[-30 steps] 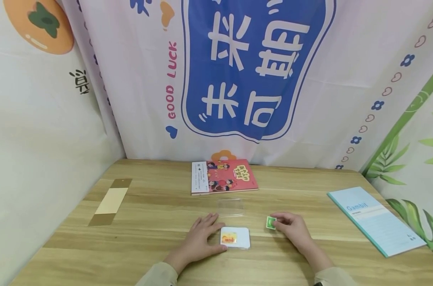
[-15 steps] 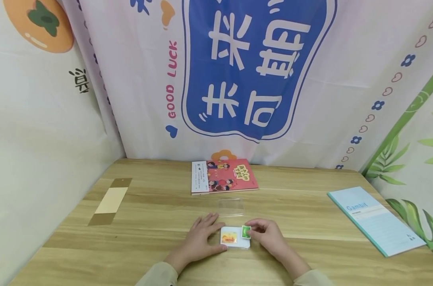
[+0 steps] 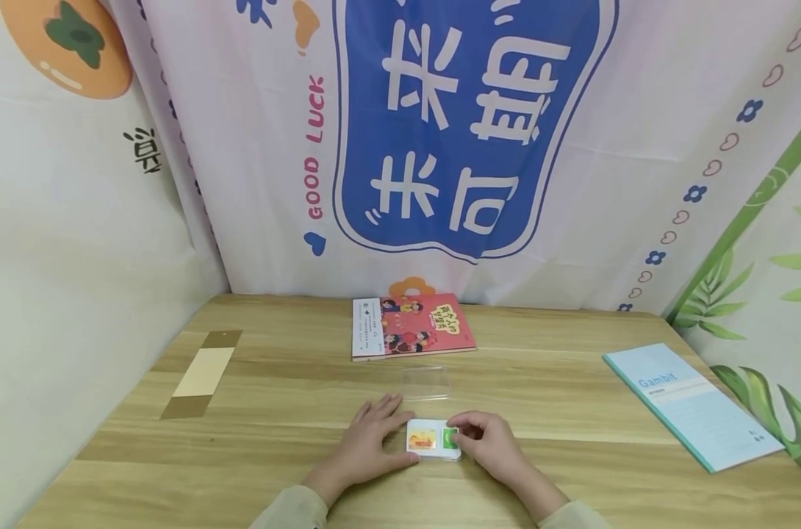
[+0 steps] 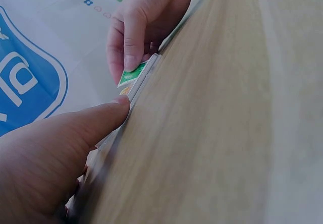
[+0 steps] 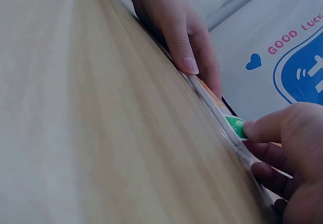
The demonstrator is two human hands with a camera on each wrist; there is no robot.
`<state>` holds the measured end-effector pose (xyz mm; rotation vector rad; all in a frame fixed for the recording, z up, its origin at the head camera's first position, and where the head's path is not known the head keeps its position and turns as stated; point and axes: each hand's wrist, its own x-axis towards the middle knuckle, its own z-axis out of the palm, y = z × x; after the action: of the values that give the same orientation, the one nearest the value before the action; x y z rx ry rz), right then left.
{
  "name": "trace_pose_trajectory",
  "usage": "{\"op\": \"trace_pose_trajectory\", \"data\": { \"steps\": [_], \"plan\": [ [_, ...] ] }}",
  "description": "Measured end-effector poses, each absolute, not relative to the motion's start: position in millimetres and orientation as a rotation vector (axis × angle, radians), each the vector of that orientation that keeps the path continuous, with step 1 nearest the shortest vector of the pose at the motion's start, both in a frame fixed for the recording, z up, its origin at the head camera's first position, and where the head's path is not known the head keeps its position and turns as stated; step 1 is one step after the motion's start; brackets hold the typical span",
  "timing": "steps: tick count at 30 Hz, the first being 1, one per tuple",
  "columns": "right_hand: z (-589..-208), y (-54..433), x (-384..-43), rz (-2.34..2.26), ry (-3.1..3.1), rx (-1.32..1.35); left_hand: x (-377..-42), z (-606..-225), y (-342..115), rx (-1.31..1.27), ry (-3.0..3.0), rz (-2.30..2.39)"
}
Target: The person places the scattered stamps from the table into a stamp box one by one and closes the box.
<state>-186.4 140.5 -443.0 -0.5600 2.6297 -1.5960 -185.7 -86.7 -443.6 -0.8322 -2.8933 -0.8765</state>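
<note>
In the head view, a white card point(image 3: 439, 450) lies flat, apparently in a clear plastic case, with a yellow-orange picture piece point(image 3: 422, 439) on its left half. A small green stamp-like square point(image 3: 449, 438) with a white border is over its right half. My right hand point(image 3: 496, 447) pinches this square between thumb and fingers; in the left wrist view the green square point(image 4: 132, 74) tilts up from the card. My left hand point(image 3: 372, 444) rests at the card's left end, fingers spread on the table, thumb point(image 4: 108, 120) touching the near edge.
Behind the card lies a clear plastic piece point(image 3: 425, 383). Farther back is a red picture book point(image 3: 419, 327), and a light-blue notebook point(image 3: 694, 408) lies at right. A cream-and-brown strip point(image 3: 202, 373) is at left on the wooden table point(image 3: 295, 367).
My right hand has carried the green square leftward from the bare table to the card's right half, then slightly nearer and lower. My left hand has stayed at the card's left end.
</note>
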Motion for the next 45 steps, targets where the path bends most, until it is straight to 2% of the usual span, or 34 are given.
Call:
{"op": "trace_pose_trajectory", "data": {
  "steps": [11,28,36,45],
  "plan": [
    [-448,138,-185,-1.516,2.752,-0.625,-185,-444,-87,-0.834,-2.891,-0.880],
    [-447,138,-186,-1.421,2.843,-0.582,-186,-444,-87,-0.837,-2.895,-0.880],
    [-444,137,-186,-1.686,2.707,-0.439,-186,-444,-88,-0.830,-2.877,-0.911],
    [-433,147,-207,-1.729,2.672,-0.312,-204,-441,-99,-0.597,-2.723,-1.194]
  ]
}}
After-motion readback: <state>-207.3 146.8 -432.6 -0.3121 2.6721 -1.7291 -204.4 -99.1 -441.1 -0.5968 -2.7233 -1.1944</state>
